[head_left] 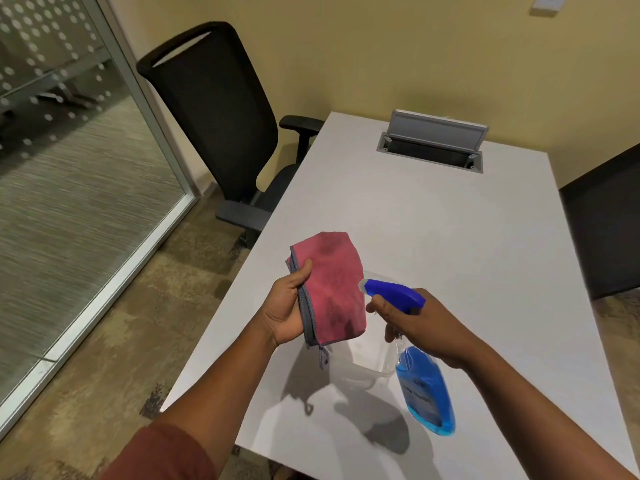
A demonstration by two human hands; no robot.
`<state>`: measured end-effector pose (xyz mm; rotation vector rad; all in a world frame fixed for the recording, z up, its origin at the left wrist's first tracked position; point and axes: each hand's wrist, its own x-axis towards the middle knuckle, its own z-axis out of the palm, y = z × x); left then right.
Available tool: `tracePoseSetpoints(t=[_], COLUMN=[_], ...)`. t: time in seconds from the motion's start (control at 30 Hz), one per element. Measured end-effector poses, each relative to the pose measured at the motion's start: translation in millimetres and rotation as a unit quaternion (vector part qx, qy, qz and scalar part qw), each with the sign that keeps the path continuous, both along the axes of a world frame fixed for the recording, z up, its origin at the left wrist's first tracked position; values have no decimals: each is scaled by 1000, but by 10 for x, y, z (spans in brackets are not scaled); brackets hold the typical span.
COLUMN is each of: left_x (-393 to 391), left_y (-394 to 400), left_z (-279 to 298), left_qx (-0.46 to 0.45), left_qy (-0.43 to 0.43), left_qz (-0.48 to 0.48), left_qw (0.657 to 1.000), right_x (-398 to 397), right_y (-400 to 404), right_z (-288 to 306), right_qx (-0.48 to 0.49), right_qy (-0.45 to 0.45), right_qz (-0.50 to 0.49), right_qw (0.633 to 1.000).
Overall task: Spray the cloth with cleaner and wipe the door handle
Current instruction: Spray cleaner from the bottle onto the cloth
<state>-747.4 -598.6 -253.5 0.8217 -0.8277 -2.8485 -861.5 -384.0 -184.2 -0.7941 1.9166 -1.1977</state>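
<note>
The folded pink cloth [330,289] is hanging above the white surface [450,237], the left hand [285,306] fingers pinching its grey edge. The right hand [420,323] fingers are wrapping the blue spray bottle [424,386], nozzle aiming at the cloth.

Cloth [332,289]: pink-red with darker blotches, grey stitched edge. Spray bottle [420,382]: clear, blue liquid, blue trigger head. Table [450,237]: plain white. Chair [214,112], far left: black mesh. Wall [381,46]: yellow-beige. Glass panel [52,81], left: white dot pattern. Sleeve [162,455]: dark red.
</note>
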Motion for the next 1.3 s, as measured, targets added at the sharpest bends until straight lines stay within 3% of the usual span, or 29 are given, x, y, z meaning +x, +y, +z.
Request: tracePoseSetpoints(t=[0.53, 0.97, 1.3], left_x=[25, 78, 20], left_y=[11, 24, 44], left_z=[0, 10, 12], left_qx=[-12, 2, -18], left_qy=[-13, -1, -17], left_qz=[9, 11, 2], left_qw=[1000, 1000, 1000], right_x=[103, -15, 188], right_y=[-53, 17, -28], right_z=[140, 187, 191], right_qx=[-46, -28, -37], right_qy=[31, 34, 30], right_qz=[-85, -173, -97], right_qw=[995, 984, 994])
